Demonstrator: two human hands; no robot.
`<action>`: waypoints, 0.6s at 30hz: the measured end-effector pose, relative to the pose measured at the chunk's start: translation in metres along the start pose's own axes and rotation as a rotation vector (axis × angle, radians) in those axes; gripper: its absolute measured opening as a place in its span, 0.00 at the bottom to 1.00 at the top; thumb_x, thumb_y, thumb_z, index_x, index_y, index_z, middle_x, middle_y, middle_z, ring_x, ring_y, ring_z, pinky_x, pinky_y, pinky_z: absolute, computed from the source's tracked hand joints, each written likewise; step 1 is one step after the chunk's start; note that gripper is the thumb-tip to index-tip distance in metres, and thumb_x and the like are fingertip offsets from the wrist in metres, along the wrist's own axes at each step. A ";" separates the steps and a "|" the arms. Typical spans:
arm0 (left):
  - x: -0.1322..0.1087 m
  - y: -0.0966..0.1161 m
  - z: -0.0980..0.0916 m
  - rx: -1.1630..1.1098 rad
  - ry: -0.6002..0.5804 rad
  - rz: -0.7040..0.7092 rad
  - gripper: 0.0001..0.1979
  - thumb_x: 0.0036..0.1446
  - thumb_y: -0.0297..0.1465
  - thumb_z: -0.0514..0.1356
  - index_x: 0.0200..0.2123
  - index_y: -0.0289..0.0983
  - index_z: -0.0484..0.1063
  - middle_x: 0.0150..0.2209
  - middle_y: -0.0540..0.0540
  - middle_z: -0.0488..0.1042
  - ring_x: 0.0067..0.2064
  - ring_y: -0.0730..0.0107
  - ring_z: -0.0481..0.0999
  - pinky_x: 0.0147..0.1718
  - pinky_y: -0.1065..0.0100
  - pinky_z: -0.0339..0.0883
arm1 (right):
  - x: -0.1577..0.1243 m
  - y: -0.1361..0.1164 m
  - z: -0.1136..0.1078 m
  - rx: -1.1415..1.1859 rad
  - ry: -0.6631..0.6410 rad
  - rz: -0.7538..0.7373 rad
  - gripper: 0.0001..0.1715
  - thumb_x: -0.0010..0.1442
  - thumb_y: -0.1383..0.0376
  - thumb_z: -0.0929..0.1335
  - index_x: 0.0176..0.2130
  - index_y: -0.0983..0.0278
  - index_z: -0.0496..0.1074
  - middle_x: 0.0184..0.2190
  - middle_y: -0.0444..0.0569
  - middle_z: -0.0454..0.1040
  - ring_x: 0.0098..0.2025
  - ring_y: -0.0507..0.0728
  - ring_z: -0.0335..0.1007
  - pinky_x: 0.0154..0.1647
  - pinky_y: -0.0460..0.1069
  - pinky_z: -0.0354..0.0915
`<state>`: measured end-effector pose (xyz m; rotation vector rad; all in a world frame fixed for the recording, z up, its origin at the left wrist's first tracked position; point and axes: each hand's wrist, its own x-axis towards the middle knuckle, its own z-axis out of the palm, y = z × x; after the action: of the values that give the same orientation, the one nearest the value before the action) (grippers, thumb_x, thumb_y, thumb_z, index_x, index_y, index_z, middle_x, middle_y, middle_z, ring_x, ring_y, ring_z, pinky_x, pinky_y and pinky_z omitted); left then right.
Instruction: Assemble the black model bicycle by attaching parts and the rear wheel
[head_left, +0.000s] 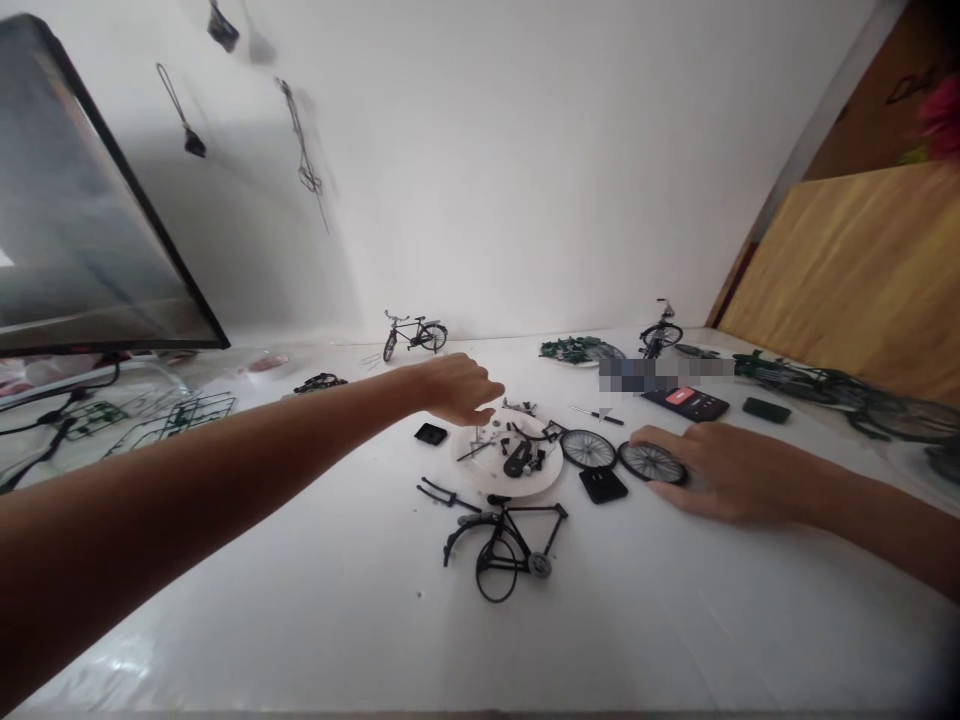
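My left hand (461, 390) reaches above the back left rim of a white plate (465, 470), thumb and fingers apart with nothing visible between them. Small black and silver bicycle parts (521, 452) lie on that plate. To the right, my right hand (724, 470) grips a black spoked model wheel (651, 462) at its edges, low over the table. A second spoked wheel (589, 450) lies beside it, touching the plate's edge. Closer to me lies a black model bicycle frame (517, 540) with a rear mudguard, saddle and chainwheel. A black fork (446, 494) rests left of it.
Small black square pieces (431, 433) lie near the plate. Behind are an assembled model bicycle (415, 332), another bicycle (661, 330), green parts (574, 350), a phone (686, 403) and a thin pen-like tool (598, 414). A monitor (82, 200) stands left, above green sprues (202, 410).
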<state>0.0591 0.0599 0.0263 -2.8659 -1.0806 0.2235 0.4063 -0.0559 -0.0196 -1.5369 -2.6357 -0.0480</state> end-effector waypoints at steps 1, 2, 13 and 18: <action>0.000 0.003 0.001 -0.008 0.009 0.028 0.11 0.58 0.37 0.60 0.41 0.39 0.74 0.38 0.42 0.78 0.38 0.60 0.73 0.42 0.60 0.63 | 0.002 0.000 -0.001 -0.021 -0.049 -0.008 0.28 0.64 0.49 0.64 0.57 0.60 0.69 0.24 0.48 0.73 0.27 0.60 0.71 0.28 0.51 0.58; 0.000 0.005 0.002 -0.020 0.017 0.053 0.11 0.58 0.35 0.59 0.44 0.39 0.73 0.41 0.42 0.78 0.38 0.62 0.73 0.41 0.62 0.63 | 0.004 -0.001 -0.002 -0.038 -0.084 -0.010 0.28 0.65 0.49 0.63 0.57 0.62 0.68 0.25 0.49 0.73 0.28 0.61 0.71 0.29 0.52 0.58; 0.008 0.019 0.019 -0.193 0.026 0.100 0.11 0.56 0.25 0.58 0.40 0.41 0.77 0.45 0.46 0.79 0.42 0.67 0.75 0.38 0.68 0.64 | 0.012 -0.005 -0.020 -0.002 -0.107 0.016 0.21 0.66 0.53 0.62 0.53 0.62 0.66 0.23 0.46 0.71 0.28 0.59 0.69 0.30 0.51 0.56; 0.015 0.014 0.004 -0.327 0.052 0.051 0.15 0.50 0.22 0.60 0.41 0.39 0.77 0.40 0.45 0.80 0.35 0.70 0.74 0.33 0.71 0.64 | 0.013 -0.004 -0.020 0.182 -0.201 0.152 0.16 0.63 0.51 0.65 0.41 0.60 0.64 0.24 0.44 0.69 0.25 0.56 0.65 0.25 0.50 0.54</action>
<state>0.0786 0.0598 0.0192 -3.1657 -1.1297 -0.0289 0.3982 -0.0479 0.0016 -1.7535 -2.5685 0.3650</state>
